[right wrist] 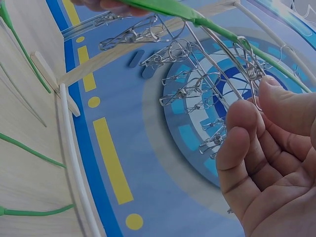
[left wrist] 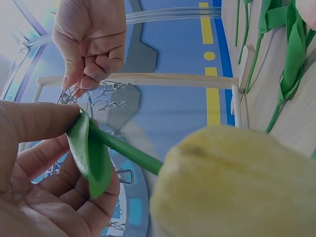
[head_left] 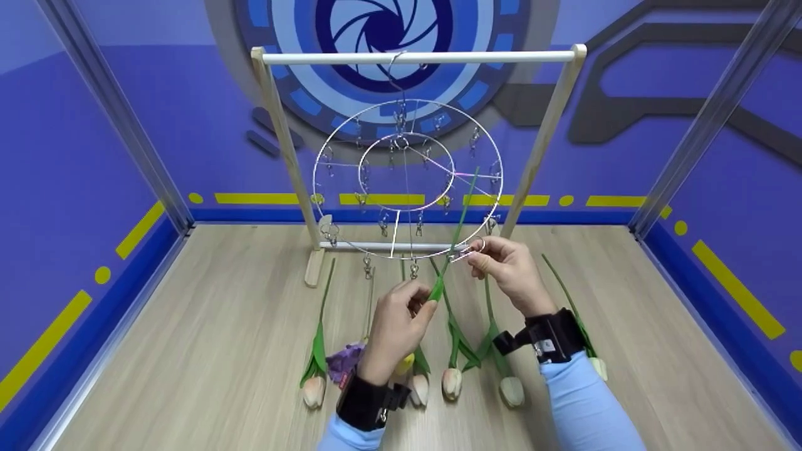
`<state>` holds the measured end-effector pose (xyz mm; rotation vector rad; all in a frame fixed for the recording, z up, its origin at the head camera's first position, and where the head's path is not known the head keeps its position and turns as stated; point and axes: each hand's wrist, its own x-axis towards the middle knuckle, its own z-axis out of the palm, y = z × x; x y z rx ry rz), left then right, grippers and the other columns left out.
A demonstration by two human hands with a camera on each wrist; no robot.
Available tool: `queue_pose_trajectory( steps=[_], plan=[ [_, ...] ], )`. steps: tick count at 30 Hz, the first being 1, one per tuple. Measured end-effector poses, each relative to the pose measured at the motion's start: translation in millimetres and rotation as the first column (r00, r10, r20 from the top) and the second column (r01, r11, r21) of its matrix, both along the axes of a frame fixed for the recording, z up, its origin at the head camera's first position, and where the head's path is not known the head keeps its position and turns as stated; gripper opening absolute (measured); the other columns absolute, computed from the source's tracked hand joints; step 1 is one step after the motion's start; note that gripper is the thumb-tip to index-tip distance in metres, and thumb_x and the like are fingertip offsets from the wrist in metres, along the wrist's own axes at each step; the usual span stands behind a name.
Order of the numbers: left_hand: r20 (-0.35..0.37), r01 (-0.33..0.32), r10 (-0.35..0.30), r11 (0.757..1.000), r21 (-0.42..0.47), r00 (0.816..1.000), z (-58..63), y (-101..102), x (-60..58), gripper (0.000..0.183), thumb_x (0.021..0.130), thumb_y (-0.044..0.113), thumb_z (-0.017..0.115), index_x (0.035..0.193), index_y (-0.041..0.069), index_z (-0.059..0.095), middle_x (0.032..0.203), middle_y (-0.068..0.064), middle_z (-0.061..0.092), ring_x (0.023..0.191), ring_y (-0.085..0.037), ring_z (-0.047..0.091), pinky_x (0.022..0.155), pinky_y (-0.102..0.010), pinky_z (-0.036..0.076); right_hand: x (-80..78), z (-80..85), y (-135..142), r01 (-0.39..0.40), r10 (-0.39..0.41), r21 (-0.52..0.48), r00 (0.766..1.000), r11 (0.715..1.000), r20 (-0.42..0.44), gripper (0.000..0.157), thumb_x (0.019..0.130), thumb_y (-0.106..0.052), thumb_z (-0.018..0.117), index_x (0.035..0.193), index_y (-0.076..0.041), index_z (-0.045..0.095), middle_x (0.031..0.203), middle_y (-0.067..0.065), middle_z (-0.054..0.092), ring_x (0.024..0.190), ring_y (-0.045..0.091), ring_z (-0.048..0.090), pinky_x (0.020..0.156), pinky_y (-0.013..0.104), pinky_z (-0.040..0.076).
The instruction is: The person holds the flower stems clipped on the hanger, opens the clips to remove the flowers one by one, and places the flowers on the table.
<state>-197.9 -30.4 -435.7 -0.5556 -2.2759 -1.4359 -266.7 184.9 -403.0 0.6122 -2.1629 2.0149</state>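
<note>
My left hand (head_left: 401,326) pinches the green leaf and stem of a tulip; its pale yellow bloom (left wrist: 232,182) fills the near side of the left wrist view. The stem slants up past the front right rim of a round wire hanger (head_left: 395,233) with two rings and several dangling metal clips. At that rim my right hand (head_left: 510,274) pinches a metal wire clip (right wrist: 254,73) between thumb and fingers. In the right wrist view, the green stem (right wrist: 224,32) crosses close above this clip. Whether the clip's jaws touch the stem, I cannot tell.
The hanger hooks onto the white top rod (head_left: 476,57) of a wooden-legged rack. On the table (head_left: 207,351) lie several tulips, among them a pinkish one (head_left: 314,393) and a pale one (head_left: 512,391), plus a purple flower (head_left: 343,361). Blue panels (head_left: 94,156) enclose three sides.
</note>
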Motion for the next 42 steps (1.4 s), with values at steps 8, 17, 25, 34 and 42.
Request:
queue_pose_trajectory(
  steps=[8,17,25,34,42],
  plan=[
    [-0.004,-0.01,0.01,1.0,-0.024,1.0,-0.2,-5,5.8,0.005,0.091,0.0,0.073,0.093,0.004,0.071,0.083,-0.003,0.065,0.072,-0.01,0.059,0.065,-0.024,0.052,0.7,0.8,-2,-0.016,0.016,-0.007,1.0,1.0,0.004,0.012,0.095,0.006,0.067,0.102,0.015,0.066,0.081,0.008,0.066,0.066,0.012,0.061,0.06,0.024,0.051],
    [-0.016,-0.011,0.01,0.998,-0.055,1.0,-1.9,-12,10.3,0.005,0.091,0.0,0.073,0.093,0.003,0.071,0.084,-0.004,0.064,0.072,-0.01,0.058,0.065,-0.032,0.056,-0.8,0.3,-1,-0.017,0.017,-0.004,1.0,1.0,0.009,0.014,0.095,0.005,0.068,0.103,0.016,0.067,0.082,0.009,0.067,0.066,0.013,0.061,0.061,0.023,0.051],
    [-0.071,-0.019,0.014,0.997,-0.078,0.997,-5.1,-19,11.7,0.006,0.091,0.0,0.073,0.094,0.005,0.071,0.084,-0.002,0.065,0.071,-0.01,0.058,0.064,-0.027,0.053,-1.3,0.7,-1,-0.015,0.015,0.003,1.0,1.0,0.012,0.014,0.095,0.006,0.067,0.104,0.016,0.067,0.084,0.018,0.068,0.067,0.013,0.063,0.061,0.026,0.053],
    [-0.056,-0.034,0.029,0.995,-0.098,0.998,-8.8,-28,14.9,0.005,0.093,0.002,0.073,0.096,0.005,0.072,0.086,-0.001,0.065,0.073,-0.009,0.06,0.065,-0.028,0.054,-2.9,0.3,-1,0.007,-0.007,-0.001,1.0,1.0,0.018,0.011,0.095,0.009,0.066,0.101,0.017,0.066,0.08,0.006,0.069,0.066,0.013,0.063,0.06,0.024,0.053],
    [-0.075,-0.046,0.04,0.995,-0.085,0.996,-9.7,-37,17.7,0.004,0.094,0.003,0.073,0.098,0.004,0.072,0.087,-0.001,0.066,0.075,-0.011,0.061,0.066,-0.026,0.054,-5.3,-1.8,0,-0.019,0.018,0.017,1.0,1.0,0.019,0.013,0.097,0.006,0.065,0.106,0.016,0.066,0.083,0.004,0.07,0.069,0.014,0.064,0.063,0.025,0.055]
  ],
)
